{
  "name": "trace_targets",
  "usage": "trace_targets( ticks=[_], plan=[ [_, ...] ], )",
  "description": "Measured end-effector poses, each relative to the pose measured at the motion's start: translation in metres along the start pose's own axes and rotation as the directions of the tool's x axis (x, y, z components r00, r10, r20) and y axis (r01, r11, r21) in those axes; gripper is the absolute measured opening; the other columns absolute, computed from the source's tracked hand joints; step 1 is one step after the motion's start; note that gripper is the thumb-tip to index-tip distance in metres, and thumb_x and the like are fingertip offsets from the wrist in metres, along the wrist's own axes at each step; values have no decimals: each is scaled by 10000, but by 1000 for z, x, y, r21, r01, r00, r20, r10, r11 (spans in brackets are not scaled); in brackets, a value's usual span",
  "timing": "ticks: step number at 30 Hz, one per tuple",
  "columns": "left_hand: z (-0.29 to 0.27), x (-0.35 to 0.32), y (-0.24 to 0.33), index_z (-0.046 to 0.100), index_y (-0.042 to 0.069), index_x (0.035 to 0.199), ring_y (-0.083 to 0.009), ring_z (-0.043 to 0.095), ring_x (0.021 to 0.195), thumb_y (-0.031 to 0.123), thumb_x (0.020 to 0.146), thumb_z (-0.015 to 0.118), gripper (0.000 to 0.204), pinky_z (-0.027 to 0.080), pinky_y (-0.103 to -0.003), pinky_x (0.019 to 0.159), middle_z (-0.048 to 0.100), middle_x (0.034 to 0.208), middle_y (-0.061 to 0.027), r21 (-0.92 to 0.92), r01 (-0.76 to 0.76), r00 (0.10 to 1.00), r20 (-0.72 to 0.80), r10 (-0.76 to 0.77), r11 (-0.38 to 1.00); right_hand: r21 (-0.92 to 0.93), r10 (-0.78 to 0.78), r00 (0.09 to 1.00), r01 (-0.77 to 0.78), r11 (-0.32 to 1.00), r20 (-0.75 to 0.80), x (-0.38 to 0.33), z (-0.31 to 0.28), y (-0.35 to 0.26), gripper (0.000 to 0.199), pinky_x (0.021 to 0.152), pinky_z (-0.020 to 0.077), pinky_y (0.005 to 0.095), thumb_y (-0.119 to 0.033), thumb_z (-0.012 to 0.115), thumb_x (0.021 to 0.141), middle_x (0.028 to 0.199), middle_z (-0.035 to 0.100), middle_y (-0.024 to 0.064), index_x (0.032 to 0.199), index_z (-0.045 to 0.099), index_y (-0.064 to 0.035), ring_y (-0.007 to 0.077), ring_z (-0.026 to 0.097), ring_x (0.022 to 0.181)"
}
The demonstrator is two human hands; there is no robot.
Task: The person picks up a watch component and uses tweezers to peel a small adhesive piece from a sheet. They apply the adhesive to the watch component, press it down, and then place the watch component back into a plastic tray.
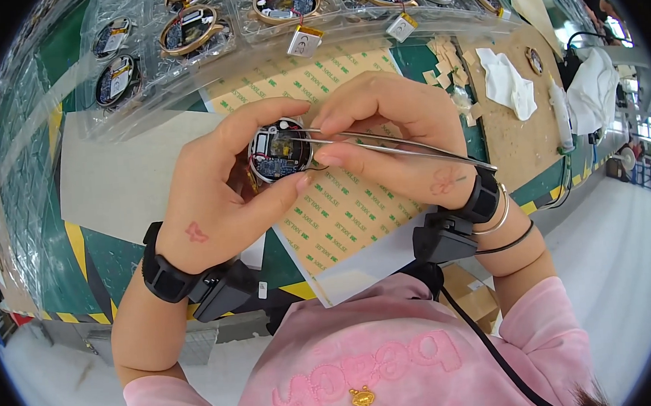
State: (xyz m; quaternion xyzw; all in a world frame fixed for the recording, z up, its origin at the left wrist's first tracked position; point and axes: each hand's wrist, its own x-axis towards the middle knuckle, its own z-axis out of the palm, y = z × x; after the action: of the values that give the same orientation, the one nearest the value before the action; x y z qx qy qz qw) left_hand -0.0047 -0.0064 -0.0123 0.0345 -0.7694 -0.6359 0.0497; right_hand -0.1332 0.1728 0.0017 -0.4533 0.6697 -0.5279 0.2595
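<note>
A round watch body (281, 159) with a silver rim and an exposed circuit board sits between the fingers and thumb of my left hand (219, 188). Its inside faces up, and a short dark wire sticks out by the thumb tip. My right hand (400, 134) is closed on slim metal tweezers (454, 156), whose tips reach over the circuit board. Whether the tips pinch anything is too small to tell. Under both hands lies a tan adhesive sheet (350, 228) with repeated green print.
Beyond my hands, a clear plastic tray (244, 61) holds several watch bodies, some with silver battery packs. To the right, a brown board (521, 140) carries a crumpled white cloth (508, 81). Small tan pieces (446, 66) lie beside it. Grey card (127, 179) lies left on the green mat.
</note>
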Motion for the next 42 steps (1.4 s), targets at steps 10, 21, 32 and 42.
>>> trace_targets(
  ticks=[10, 21, 32, 42],
  plan=[
    [-1, -1, -5, 563, 33, 1209, -49, 562, 744, 30, 760, 720, 476, 451, -183, 580, 636, 956, -32, -14, -3, 998, 64, 4, 1000, 213, 101, 994, -108, 971, 41, 1, -1, 9, 146, 796, 518, 271, 24, 709, 791, 964, 632, 101, 905, 619, 12, 153, 628, 890],
    [-4, -2, -3, 543, 25, 1255, -68, 593, 865, 11, 766, 722, 522, 498, -203, 678, 641, 1040, -53, -33, -7, 992, 126, 11, 999, 215, 211, 976, -219, 952, 60, 6, -5, 6, 75, 741, 499, 237, -40, 691, 832, 868, 648, 69, 838, 632, 5, 117, 620, 811],
    [-3, -2, 0, 515, -3, 1286, -88, 577, 956, -16, 774, 704, 546, 485, -219, 786, 610, 1122, -61, -115, 23, 997, 77, -14, 993, 204, -18, 999, 27, 979, -47, 0, 0, 11, 109, 718, 491, 234, -22, 700, 822, 873, 637, 72, 888, 618, 4, 114, 614, 808],
    [0, -1, 4, 497, -28, 1294, -103, 556, 1024, -55, 764, 685, 564, 461, -241, 862, 591, 1155, -82, -160, 65, 992, 119, -46, 985, 264, 104, 994, -111, 958, 40, 6, 3, 13, 101, 702, 486, 217, -45, 703, 829, 863, 638, 50, 877, 628, 3, 93, 607, 795]
  ],
)
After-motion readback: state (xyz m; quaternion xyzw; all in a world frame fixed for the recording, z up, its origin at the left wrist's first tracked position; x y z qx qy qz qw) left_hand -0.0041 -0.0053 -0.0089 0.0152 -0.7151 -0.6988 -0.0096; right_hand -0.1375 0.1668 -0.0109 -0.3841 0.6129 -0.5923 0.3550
